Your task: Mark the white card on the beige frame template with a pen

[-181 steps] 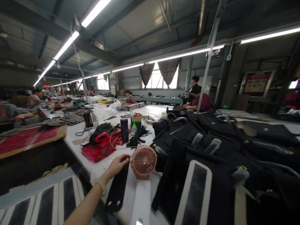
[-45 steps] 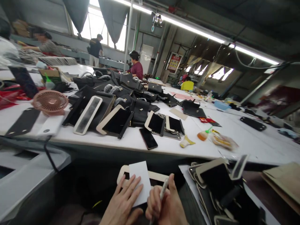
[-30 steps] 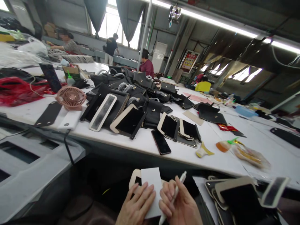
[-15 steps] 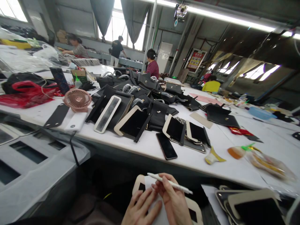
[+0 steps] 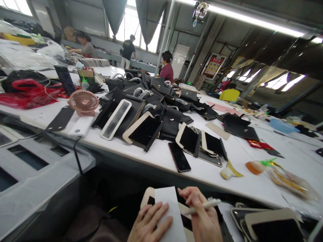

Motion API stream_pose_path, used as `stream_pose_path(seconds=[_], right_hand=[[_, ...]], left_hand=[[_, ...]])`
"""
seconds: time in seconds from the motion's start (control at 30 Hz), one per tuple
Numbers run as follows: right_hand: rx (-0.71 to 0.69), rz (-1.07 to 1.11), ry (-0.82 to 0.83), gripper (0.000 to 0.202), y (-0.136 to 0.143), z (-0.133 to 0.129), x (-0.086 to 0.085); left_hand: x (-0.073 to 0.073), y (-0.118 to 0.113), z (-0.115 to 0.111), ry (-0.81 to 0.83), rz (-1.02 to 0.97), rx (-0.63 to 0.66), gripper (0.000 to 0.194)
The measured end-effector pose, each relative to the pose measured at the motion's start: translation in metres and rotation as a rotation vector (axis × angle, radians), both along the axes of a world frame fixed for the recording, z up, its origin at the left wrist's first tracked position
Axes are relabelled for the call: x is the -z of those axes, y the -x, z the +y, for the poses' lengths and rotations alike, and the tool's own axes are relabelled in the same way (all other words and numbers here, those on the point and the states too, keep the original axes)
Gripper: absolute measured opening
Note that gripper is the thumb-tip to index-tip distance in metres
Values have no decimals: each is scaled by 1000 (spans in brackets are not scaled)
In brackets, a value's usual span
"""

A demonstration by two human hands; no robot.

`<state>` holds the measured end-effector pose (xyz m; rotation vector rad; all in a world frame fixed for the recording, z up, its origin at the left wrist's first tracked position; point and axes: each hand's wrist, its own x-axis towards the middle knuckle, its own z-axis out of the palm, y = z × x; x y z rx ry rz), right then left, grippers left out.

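Observation:
At the bottom edge, below the table's front, my left hand point(image 5: 148, 224) lies flat with fingers spread on a white card point(image 5: 168, 211). The card rests on a black leather panel with a tan border point(image 5: 148, 199), mostly hidden. My right hand point(image 5: 205, 220) is closed around a white pen point(image 5: 204, 205), whose tip points right, beside the card.
A long white table point(image 5: 161, 154) carries black bag pieces point(image 5: 151, 107), tan-edged panels point(image 5: 141, 129), a phone point(image 5: 179, 157), a pink fan point(image 5: 84, 102), a power bank point(image 5: 81, 126), glue bottles point(image 5: 256, 166). More panels point(image 5: 267, 223) are stacked at lower right. Other people work far back.
Six seconds ago my left hand touched a black strip by the fan. Since then the view swung right; the pen turned in my right hand from upright to pointing right.

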<state>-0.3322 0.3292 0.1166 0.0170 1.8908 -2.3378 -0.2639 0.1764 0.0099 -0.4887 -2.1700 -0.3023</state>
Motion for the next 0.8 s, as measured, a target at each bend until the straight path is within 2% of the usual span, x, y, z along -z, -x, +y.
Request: stream_pose_path(seconds=[0.07,0.13,0.2,0.27,0.33,0.5,0.63,0.8], right_hand=[[13,-31,-3,36,2,10,-16],[-13,-68,38,50,3,20,-29],[-85,-127,153,65,3,27,-36],[-142,-225,311,73,2,32,-38],[-129,-308,430,74,2,35,-37],[-73,-382,540,75,2,34,-31],[-97,-398,603,70,0,28,-34],[-130,-405,540,35,2,15,-35]], left_hand=[[1,-1,0,-12,-3,-1,38],[1,-1,1,-25,0,1,37],[1,-1,3,-50,17,3,34],[0,0,5,-73,18,4,33],[1,1,7,-96,11,11,36],[9,6,11,-170,101,12,27],[9,5,10,-142,98,-7,29],[1,0,4,-24,4,-12,38]])
